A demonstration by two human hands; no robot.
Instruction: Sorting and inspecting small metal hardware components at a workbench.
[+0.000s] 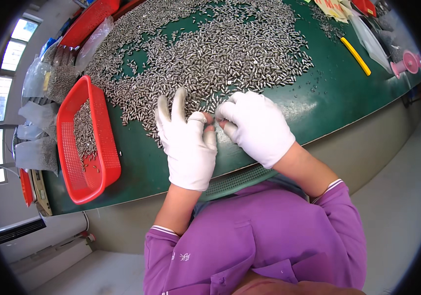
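Pile of metal pieces (249,54): top cut off at 12 o'clock, pieces too small for detail. Right hand (259,128) — anything pinched is hidden (curled over). Green basket (240,182), 5 o'clock — partly hidden by purple shirt (279,221).

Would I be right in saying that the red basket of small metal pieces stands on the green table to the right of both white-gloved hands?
The side is wrong: in the head view the red basket stands on the green table to the left of the left hand and right hand.
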